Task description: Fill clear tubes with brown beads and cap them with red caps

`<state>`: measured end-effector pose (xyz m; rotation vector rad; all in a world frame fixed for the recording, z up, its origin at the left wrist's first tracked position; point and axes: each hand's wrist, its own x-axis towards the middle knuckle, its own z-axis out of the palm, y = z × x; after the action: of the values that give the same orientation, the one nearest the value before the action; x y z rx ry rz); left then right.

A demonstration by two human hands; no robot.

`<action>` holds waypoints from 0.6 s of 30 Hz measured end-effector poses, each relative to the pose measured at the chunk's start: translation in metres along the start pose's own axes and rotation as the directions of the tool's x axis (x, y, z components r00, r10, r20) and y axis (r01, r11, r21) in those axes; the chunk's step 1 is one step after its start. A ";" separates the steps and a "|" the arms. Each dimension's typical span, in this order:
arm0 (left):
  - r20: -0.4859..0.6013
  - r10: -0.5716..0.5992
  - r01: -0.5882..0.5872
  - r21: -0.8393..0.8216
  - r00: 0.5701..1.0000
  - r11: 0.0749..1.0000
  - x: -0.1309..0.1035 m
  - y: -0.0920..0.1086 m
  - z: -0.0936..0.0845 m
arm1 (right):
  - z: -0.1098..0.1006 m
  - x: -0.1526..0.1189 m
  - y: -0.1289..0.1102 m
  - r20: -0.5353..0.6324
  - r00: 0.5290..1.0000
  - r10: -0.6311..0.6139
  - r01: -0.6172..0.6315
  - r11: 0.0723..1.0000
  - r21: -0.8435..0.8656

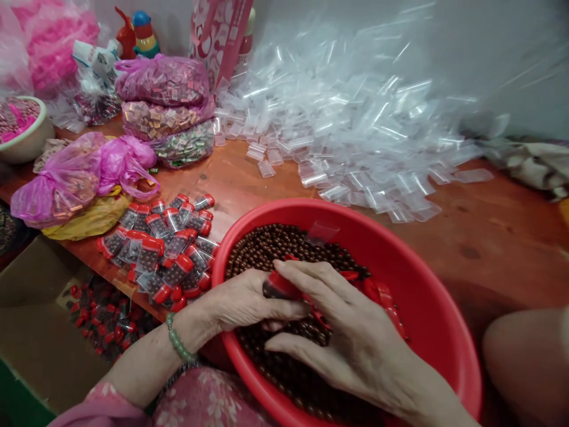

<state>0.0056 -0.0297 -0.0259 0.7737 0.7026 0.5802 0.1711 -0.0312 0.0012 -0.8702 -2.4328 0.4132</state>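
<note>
My left hand is closed around a small clear container of dark beads with a red cap, held low over a red basin. Over that cap lie the outstretched fingers of my right hand, its thumb spread apart below. Glossy brown beads cover the basin's floor. A clear empty sleeve rests on the beads near the far rim. Several loose red caps lie to the right inside the basin, partly hidden by my right hand.
Filled red-capped containers are heaped left of the basin, with more in a cardboard box below the table edge. Empty clear sleeves form a large pile behind. Pink bags and a white bowl stand at the left.
</note>
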 end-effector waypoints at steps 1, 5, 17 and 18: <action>-0.018 -0.009 0.008 -0.053 1.000 0.999 0.001 0.000 0.001 | 0.004 -0.001 0.000 -0.008 1.000 -0.004 0.003 0.998 -0.057; -0.070 0.008 -0.023 -0.205 0.998 0.978 0.004 0.000 0.004 | 0.019 0.001 0.001 -0.084 0.996 -0.039 0.014 0.961 -0.277; 0.068 -0.071 0.092 -0.374 0.995 0.923 0.004 0.002 0.001 | 0.016 -0.001 0.006 -0.021 0.994 -0.103 0.095 0.967 -0.237; 0.006 -0.103 0.097 -0.395 0.995 0.913 0.006 0.002 0.003 | 0.016 -0.003 0.006 0.008 0.997 -0.076 0.076 0.971 -0.226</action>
<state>0.0116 -0.0260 -0.0250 0.3539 0.6078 0.6105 0.1668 -0.0301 -0.0162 -0.8658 -2.5377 0.1080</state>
